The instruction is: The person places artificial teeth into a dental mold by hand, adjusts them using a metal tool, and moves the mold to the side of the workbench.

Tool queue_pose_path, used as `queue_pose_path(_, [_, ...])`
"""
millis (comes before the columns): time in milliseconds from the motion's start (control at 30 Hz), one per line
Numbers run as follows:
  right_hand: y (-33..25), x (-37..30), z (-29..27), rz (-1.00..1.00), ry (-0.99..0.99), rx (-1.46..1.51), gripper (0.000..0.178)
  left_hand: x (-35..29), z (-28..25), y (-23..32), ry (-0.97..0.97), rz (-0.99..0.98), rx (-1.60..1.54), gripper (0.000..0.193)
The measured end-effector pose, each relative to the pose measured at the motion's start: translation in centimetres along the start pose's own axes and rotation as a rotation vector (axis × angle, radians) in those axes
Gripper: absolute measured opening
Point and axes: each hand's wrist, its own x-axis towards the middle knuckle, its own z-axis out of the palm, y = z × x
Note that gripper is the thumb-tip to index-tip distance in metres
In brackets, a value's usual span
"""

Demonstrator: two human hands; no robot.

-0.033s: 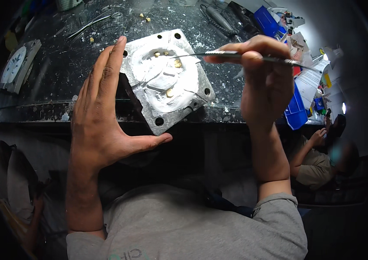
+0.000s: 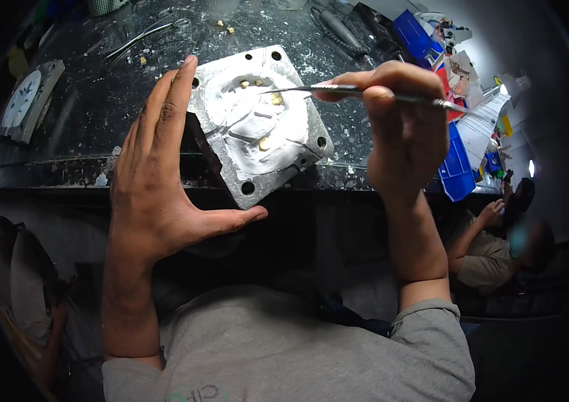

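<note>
A squarish grey metal mould [image 2: 302, 163] with holes at its corners stands tilted at the bench's near edge. White plaster [image 2: 247, 124] fills its round hollow, and several small gold-coloured pieces [image 2: 264, 143] sit in it. My left hand [image 2: 154, 174] spans the mould's left side, fingers stretched along the edge and thumb at the near corner. Between the thumb and fingers of my right hand [image 2: 401, 127] is a slim double-ended metal carving tool [image 2: 338, 88]. Its thin tip points left over the upper plaster; whether it touches cannot be made out.
On the dark, speckled bench [image 2: 103, 120] lie scissor-like forceps [image 2: 147, 38] and small gold bits [image 2: 230, 30]. A similar mould [image 2: 28, 100] stands far left. Toward the back are a grey handpiece [image 2: 338, 32] and blue trays [image 2: 457, 164]. Another person [image 2: 492, 248] sits at the right.
My right hand has shifted slightly left and down with the carving tool. The mould has barely moved, and my left hand stays in place.
</note>
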Motion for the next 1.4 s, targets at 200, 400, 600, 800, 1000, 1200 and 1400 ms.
queue_pose_path(200, [0.8, -0.6, 0.4, -0.261, -0.139, -0.267, 0.023, -0.2, -0.1, 0.0, -0.018, -0.036, 0.007, 0.149])
queue_pose_path(400, [1.0, -0.2, 0.2, -0.313, -0.224, -0.318, 0.028, -0.2, 0.2, -0.1, 0.007, -0.007, -0.001, 0.149])
queue_pose_path(600, [1.3, -0.1, 0.2, -0.314, -0.24, -0.319, 0.028, -0.2, 0.2, -0.1, -0.003, -0.026, 0.002, 0.15])
queue_pose_path(800, [1.3, 0.1, 0.3, -0.288, -0.238, -0.306, 0.029, -0.1, 0.1, 0.0, -0.005, -0.022, -0.002, 0.15])
queue_pose_path(1000, [1.4, 0.4, 0.3, -0.294, -0.245, -0.315, 0.029, 0.0, 0.2, -0.1, 0.005, -0.005, -0.012, 0.151])
queue_pose_path(1200, [1.1, 0.5, 0.2, -0.301, -0.28, -0.363, 0.027, -0.1, 0.1, -0.1, 0.003, -0.007, -0.01, 0.151])
queue_pose_path(1400, [0.8, 0.3, 0.0, -0.229, -0.324, -0.34, 0.024, -0.1, 0.1, -0.1, 0.004, -0.007, -0.026, 0.151])
